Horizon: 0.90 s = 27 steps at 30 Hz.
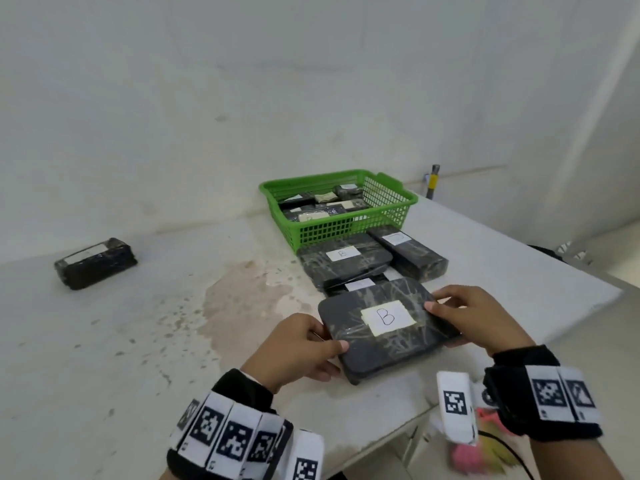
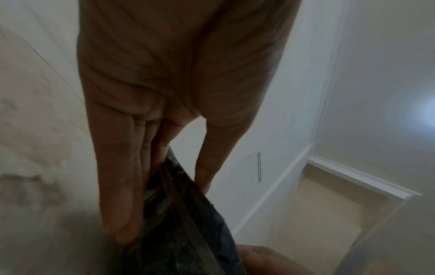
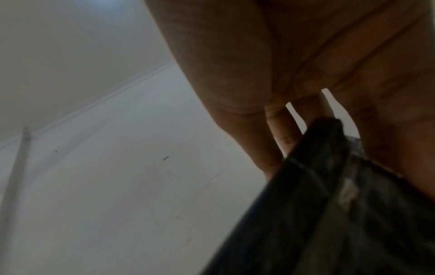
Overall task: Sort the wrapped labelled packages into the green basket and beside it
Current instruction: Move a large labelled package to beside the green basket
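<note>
A flat black wrapped package (image 1: pixel 384 344) with a white label marked B is held just above the table's near edge. My left hand (image 1: pixel 298 348) grips its left end (image 2: pixel 179 214), thumb on top. My right hand (image 1: pixel 474 317) grips its right end (image 3: pixel 329 186), thumb on top. The green basket (image 1: pixel 325 230) stands at the back with several labelled packages inside. Beside it, on the near side, lie another B package (image 1: pixel 343 263), a long dark package (image 1: pixel 408 251) and one partly hidden (image 1: pixel 360 285) under the held one.
A lone wrapped package (image 1: pixel 95 263) lies far left on the white table (image 1: pixel 173 341). A stain (image 1: pixel 242 299) marks the table's middle. The table's right edge (image 1: pixel 554 258) runs diagonally; a yellow-banded pipe (image 1: pixel 433 181) stands behind the basket. Pink and green items (image 1: pixel 485 441) sit below the near edge.
</note>
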Tool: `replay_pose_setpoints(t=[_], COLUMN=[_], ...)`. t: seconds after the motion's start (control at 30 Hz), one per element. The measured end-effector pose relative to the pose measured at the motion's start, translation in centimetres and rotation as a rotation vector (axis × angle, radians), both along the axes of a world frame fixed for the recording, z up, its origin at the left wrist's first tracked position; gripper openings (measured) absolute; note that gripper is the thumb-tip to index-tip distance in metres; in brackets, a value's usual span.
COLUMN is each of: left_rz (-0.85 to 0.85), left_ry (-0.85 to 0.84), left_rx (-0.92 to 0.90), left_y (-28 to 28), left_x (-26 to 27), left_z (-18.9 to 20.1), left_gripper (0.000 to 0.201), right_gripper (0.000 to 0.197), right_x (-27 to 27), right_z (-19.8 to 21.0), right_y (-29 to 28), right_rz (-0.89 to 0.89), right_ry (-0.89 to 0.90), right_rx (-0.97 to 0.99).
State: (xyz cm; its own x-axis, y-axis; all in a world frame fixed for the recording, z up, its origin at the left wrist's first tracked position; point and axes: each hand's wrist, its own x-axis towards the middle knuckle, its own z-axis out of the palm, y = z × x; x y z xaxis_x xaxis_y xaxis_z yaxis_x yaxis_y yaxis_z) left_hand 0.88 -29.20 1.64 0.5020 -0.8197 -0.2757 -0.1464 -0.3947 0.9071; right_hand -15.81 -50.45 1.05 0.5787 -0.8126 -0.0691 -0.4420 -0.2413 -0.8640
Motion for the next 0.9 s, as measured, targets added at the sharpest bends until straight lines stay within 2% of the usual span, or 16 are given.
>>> replay_pose_setpoints(t=[0.13,0.27,0.5,0.6,0.67,0.77,0.83,0.9], left_rz=[-0.001,0.012,0.031,0.04,0.073,0.148,0.209,0.29], left_ry=[-0.022,-0.031,0.0,-0.011,-0.026,-0.054,-0.059,-0.042], left_rx=[0.026,0.042,0.065,0.072,0.07,0.044,0.027,-0.001], left_y=[-1.7,-2.6,-2.8,-2.0,-1.2,0.9,2.7,5.1], left_x=[-0.7,-1.0,-0.9,-0.5,0.3,2.3,3.9,5.8], left_z=[-0.2,-0.2,-0.1,0.3,0.5,0.7,0.7,0.6], left_gripper=[0.032,0.019,0.019,0.029,0.037,0.036,0.033,0.031], right_gripper=[0.015,0.009,0.012,0.02,0.022,0.018,0.013,0.011], right_x=[-0.3,0.5,0.8,0.3,0.0,1.1,3.1,6.5], right_z=[0.1,0.6,0.7,1.2,2.0,3.8,4.7,4.8], right_y=[-1.1,-1.7,-2.1,-1.6,-0.8,1.8,4.4,7.0], right_rz=[-0.002,0.002,0.018,0.035,0.006,-0.017,0.034,0.136], right_ry=[0.024,0.053,0.072,0.074,0.017,-0.165,-0.283,-0.311], right_rx=[-0.121,-0.166,-0.161,-0.171,-0.214,-0.285,-0.253,-0.193])
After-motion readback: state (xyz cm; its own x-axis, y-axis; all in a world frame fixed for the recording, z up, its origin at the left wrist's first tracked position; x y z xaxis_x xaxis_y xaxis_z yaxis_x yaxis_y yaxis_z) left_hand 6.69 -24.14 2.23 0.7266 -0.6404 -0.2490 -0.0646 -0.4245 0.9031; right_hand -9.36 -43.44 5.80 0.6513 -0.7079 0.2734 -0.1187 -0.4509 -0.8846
